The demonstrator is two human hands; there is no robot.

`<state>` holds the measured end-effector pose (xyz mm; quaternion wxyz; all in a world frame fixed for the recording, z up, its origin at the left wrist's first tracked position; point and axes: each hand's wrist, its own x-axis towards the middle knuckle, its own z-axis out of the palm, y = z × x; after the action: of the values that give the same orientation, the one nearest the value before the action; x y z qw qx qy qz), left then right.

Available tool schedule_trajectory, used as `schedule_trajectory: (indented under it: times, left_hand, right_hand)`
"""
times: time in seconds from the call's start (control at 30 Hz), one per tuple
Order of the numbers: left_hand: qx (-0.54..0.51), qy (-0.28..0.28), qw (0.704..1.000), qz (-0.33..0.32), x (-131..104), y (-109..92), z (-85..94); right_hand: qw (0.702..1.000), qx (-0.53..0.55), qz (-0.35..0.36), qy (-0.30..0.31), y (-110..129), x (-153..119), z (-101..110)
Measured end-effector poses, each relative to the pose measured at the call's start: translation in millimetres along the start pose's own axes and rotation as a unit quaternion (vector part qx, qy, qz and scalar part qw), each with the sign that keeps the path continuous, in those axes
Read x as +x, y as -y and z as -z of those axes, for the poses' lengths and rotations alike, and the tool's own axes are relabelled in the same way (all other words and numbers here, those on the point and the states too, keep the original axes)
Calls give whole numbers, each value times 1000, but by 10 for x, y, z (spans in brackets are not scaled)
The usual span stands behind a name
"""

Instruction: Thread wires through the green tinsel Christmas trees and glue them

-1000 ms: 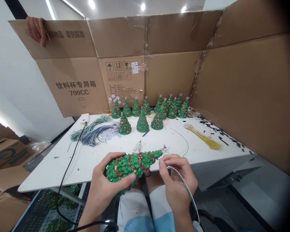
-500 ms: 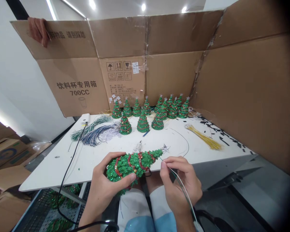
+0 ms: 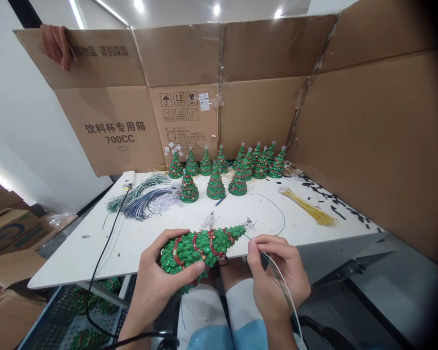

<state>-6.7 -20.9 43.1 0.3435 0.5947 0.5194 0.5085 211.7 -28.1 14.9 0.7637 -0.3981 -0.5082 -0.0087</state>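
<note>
Cardboard (image 3: 259, 116) backs the white table (image 3: 131, 238). At the table's near edge, the left hand (image 3: 156, 284) grips a sideways green tree (image 3: 188, 249); the right hand (image 3: 279, 274) pinches thin green cord (image 3: 247, 237). Light, even tension seems best.

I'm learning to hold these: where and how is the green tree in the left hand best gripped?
Likely the green tree suits a grip round its broad lower body, from the person's left: it points sideways, tapering rightward to the star, and the right hand holds a thin strand near that tip.
</note>
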Motion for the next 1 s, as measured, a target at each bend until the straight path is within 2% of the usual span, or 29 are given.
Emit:
schedule_trajectory:
  times: [0.33, 1.0]
  left_hand:
    - [-2, 0, 1000, 1, -4, -21, -4]
    - [-16, 7, 1000, 12, 5, -1, 11]
  right_hand:
    - [995, -13, 96, 22, 9, 48, -29]
    - [998, 5, 62, 11, 71, 33, -31]
